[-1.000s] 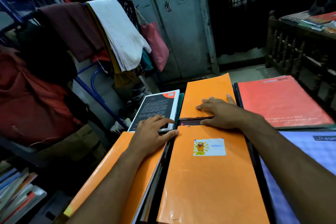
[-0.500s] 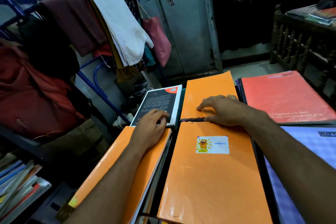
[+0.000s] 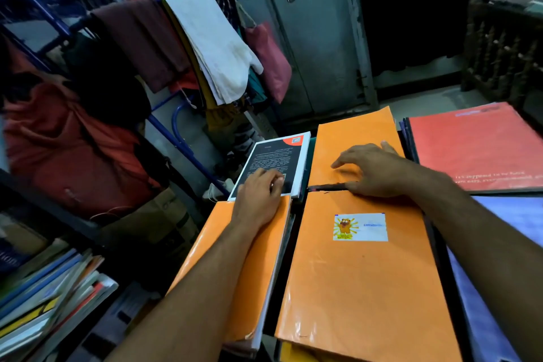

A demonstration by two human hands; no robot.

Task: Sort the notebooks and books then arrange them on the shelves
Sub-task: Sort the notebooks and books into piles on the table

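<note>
While sorting is looking mostly done | left hand (image 3: 258, 200) is resting flat, fingers relaxed, on dark book (image 3: 273, 163) | right hand (image 3: 373, 169) is lying spread on orange notebook (image 3: 352, 141) | stacks are lying unshelved
</note>
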